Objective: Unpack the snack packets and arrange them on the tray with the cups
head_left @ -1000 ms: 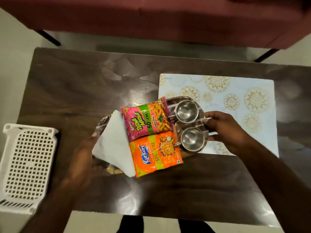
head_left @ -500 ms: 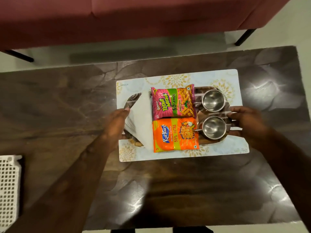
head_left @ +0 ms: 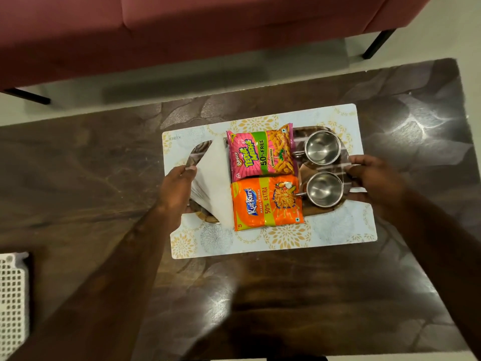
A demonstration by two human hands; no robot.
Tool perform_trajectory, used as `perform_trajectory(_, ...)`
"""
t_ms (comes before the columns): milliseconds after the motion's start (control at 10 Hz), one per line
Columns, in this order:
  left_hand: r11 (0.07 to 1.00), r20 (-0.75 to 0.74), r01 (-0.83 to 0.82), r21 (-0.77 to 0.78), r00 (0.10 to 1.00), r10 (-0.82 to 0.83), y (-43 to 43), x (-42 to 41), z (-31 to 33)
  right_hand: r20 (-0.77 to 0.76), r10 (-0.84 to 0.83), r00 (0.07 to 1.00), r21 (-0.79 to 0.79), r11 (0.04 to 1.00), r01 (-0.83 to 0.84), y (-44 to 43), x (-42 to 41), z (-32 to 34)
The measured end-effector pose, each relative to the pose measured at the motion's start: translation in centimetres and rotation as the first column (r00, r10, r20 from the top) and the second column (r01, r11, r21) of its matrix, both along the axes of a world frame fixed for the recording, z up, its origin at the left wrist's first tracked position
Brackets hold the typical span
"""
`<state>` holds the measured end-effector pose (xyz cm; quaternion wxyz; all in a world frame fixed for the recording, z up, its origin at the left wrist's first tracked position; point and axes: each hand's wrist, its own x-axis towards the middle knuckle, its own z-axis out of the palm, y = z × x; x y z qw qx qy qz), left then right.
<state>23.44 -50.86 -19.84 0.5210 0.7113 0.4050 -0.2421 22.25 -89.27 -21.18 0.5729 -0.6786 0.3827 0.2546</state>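
Dark marbled table fills most of the view, with a maroon sofa behind its far edge. A white floral placemat sits on the table right of centre, and the tray lies on it, long axis left-right.

White lattice basket is at the left frame edge, well apart from the tray and only partly in view.

Tray contents, left to right:
- folded white napkins on the left end, tilted up against the packets
- pink packet on the far side and orange packet on the near side, both flat, face up, touching along their long edges. The orange one's near edge overhangs the tray rim.
- two steel cups on the right end, upright and mouths up: far cup and near cup, handles pointing at the packets

Hands are one per tray end. Left hand is curled round the left rim, thumb on top beside the napkins. Right hand grasps the right rim just beside the cups — thumb above, fingers curled below. Can't tell whether the tray is resting on the placemat or held just above it.
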Motion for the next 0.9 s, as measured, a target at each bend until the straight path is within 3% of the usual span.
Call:
perform_trajectory(200,0.997,0.040,-0.042,0.059,0.998,0.040,-0.1,-0.8,-0.5,0.018,0.028,0.999,-0.005,1.000,-0.028,-0.1,0.0,-1.3)
perform_trajectory(400,0.978,0.040,0.019,0.209,0.999,-0.028,-0.1,-1.2,-0.8,0.073,0.028,0.997,-0.073,0.997,-0.022,0.2,-0.2,-1.5)
perform_trajectory(600,0.937,0.036,0.197,0.288,0.976,-0.216,0.6,-1.8,-0.9,0.076,0.125,0.989,-0.223,0.969,-0.105,0.4,-0.3,-0.8)
perform_trajectory(700,0.931,0.035,0.278,0.237,0.955,-0.295,0.9,-2.9,0.7,0.016,0.139,0.990,-0.218,0.967,-0.133,0.9,-1.1,0.3)
perform_trajectory(800,0.916,0.002,0.347,0.201,0.935,-0.355,1.4,-4.5,2.5,-0.024,0.177,0.984,-0.254,0.951,-0.178,1.0,-2.3,1.5)
perform_trajectory(900,0.844,-0.118,0.501,0.192,0.865,-0.487,2.4,-8.7,6.1,-0.136,0.289,0.948,-0.248,0.916,-0.315,2.3,-4.7,5.4)
